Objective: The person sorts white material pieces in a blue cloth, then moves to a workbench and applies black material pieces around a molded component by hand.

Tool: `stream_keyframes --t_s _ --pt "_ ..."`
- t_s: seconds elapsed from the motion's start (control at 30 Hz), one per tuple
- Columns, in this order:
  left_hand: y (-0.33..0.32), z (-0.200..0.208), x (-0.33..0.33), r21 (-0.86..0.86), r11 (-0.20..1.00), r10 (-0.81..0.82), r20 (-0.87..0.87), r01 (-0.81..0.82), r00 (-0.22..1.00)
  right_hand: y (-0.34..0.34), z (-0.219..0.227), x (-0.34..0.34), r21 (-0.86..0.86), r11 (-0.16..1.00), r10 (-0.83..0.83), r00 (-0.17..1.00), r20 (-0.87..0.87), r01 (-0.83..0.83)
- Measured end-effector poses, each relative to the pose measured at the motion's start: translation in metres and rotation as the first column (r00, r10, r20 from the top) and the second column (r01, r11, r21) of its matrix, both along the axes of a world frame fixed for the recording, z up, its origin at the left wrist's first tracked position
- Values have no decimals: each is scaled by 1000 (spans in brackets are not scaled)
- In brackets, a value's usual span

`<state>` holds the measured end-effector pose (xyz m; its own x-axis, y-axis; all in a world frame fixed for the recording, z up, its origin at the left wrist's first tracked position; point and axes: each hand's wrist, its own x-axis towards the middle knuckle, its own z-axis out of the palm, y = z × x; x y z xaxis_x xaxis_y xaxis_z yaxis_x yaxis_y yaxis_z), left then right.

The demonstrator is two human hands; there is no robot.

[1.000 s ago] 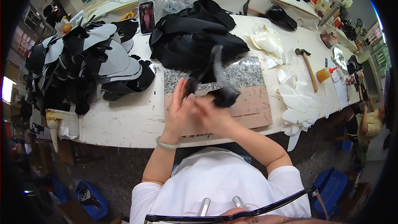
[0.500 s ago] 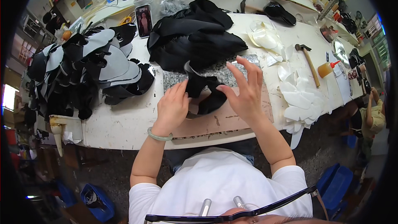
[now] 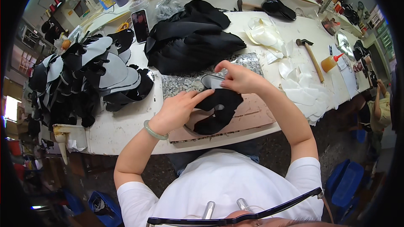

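Head cam: the black piece sits curled mostly on the pink board, its grey flap over the stone slab just beyond that board. Left hand isn't clenched, index stretched out onto the piece. Right hand is bent at the flap; can't tell if it's actually pinching. Imo pin it with the left index so nothing skates off the board, then work the flap lightly, no tugging, or it'll probably pucker.
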<state>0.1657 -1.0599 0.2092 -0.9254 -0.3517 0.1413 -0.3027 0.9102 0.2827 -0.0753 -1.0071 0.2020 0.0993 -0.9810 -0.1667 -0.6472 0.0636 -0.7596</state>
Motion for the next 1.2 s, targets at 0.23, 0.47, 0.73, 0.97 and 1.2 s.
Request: stream_keyframes --t_s 0.23,0.47,0.73,0.97,1.2 --pt "-10 -16 -26 -32 995 -88 108 92 990 10 3 12 25 998 59 981 183 -65" --pt "-5 -26 -20 184 892 -345 -313 412 885 20 -27 -13 217 974 -119 961 250 65" --pt "7 -7 14 143 935 -282 -257 325 924 36 -61 -26 10 993 -115 992 45 114" --pt "14 -16 2 188 977 -55 -251 105 966 40 -20 3 -704 704 -312 931 -188 94" --pt "17 -14 -2 75 992 -72 -325 101 943 71 -1 45 -73 997 -6 975 -221 -10"
